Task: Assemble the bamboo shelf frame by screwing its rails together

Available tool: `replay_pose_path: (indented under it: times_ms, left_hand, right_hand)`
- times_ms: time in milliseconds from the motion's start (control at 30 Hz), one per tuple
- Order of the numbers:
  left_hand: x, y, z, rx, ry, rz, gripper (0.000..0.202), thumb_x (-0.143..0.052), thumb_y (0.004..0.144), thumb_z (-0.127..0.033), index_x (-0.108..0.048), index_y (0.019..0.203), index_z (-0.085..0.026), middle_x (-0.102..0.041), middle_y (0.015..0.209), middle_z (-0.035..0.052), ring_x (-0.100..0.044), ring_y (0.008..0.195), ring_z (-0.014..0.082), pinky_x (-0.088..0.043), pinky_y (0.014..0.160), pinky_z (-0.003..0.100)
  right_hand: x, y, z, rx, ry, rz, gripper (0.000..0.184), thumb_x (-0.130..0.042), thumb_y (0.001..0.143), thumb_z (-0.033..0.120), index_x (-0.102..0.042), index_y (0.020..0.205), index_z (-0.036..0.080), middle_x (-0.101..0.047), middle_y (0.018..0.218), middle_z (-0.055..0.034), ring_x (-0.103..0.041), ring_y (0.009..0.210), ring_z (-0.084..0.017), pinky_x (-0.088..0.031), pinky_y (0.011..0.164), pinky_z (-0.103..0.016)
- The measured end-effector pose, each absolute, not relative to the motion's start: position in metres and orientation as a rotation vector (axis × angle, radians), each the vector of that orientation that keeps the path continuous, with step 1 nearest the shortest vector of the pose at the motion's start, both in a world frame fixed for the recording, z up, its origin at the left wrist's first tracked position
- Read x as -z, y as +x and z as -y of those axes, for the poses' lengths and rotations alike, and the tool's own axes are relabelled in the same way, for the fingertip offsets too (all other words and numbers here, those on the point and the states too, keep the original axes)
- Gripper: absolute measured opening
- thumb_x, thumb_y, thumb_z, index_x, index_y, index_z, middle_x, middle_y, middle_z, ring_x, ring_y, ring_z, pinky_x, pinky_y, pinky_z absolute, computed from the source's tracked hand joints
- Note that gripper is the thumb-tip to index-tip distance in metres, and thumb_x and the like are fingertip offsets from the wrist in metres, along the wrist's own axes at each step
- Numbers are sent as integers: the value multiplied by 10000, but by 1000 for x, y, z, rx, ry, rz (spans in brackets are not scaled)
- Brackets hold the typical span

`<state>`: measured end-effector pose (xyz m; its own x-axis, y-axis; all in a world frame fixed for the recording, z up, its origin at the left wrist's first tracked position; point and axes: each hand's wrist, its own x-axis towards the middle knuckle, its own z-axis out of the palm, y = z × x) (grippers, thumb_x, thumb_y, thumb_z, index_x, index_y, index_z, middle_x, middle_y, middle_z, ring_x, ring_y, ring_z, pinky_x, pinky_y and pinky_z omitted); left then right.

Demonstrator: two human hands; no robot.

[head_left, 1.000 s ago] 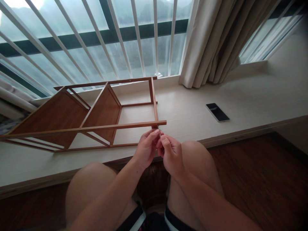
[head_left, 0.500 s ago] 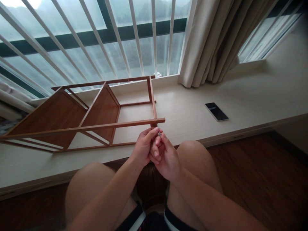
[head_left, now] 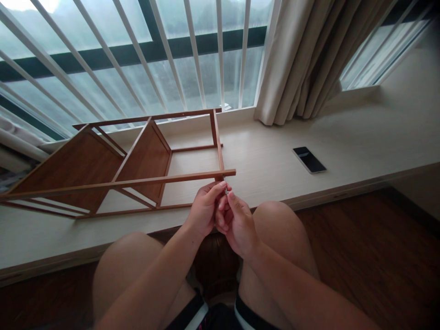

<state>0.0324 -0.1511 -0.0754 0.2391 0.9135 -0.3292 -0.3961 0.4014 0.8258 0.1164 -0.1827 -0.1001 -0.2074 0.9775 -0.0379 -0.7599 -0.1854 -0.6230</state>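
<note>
A reddish-brown wooden rack frame (head_left: 165, 176) with slatless panel shelves lies on its side on the pale window ledge. Close by the near right end of its long rail, my left hand (head_left: 205, 204) is closed, thumb and forefinger pinching a thin metal rod (head_left: 226, 191). My right hand (head_left: 240, 224) is closed too, its thumb and curled fingers at the rod's lower end. The rod's upper tip appears to meet the rail's underside near the corner. Its exact kind is too small to make out, and the fingers hide part of it.
A dark-screened phone (head_left: 309, 159) lies on the ledge (head_left: 261, 156) to the right. Behind the rack stand white window bars (head_left: 197, 64), with a beige curtain (head_left: 292, 64) beside them. My bare knees press near the ledge's front edge.
The right thumb and fingers have shifted slightly around the rod's lower end. My left hand and the wooden rack have stayed almost in place.
</note>
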Motion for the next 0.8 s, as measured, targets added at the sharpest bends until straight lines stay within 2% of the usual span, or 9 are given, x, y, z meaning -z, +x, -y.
replay_pose_path:
  times_ms: [367, 567, 667, 800]
  left_hand:
    - [67, 34, 158, -1064, 776, -1009, 318, -676, 791, -456, -617, 781, -143, -492, 448, -44, -437, 295, 105, -350, 270, 195]
    - [63, 36, 161, -1103, 799, -1051, 311, -700, 782, -434, -613, 741, -139, -461, 436, -51, -414, 327, 76, -334, 307, 160]
    - [66, 36, 162, -1113, 773, -1008, 308, -677, 799, -446, -621, 789, -144, -487, 466, -49, -420, 318, 87, -351, 301, 186]
    - [70, 36, 160, -1107, 777, -929, 282, -633, 836, -429, -632, 825, -148, -468, 459, -54, -440, 331, 109, -342, 297, 201]
  right_hand:
    - [102, 116, 185, -1718, -548, 611, 408, -496, 949, 482, -547, 683, 176, -466, 412, 50, -316, 337, -64, -207, 364, -189]
    - [106, 117, 185, -1699, -555, 670, 423, -481, 958, 486, -542, 678, 176, -468, 427, 50, -332, 340, -67, -206, 368, -198]
    - [106, 118, 185, -1595, -633, 752, 424, -480, 962, 484, -536, 678, 175, -461, 447, 52, -336, 369, -67, -207, 382, -200]
    - [104, 124, 185, -1337, -829, 961, 417, -477, 973, 449, -511, 656, 179, -440, 501, 51, -368, 451, -78, -269, 438, -212]
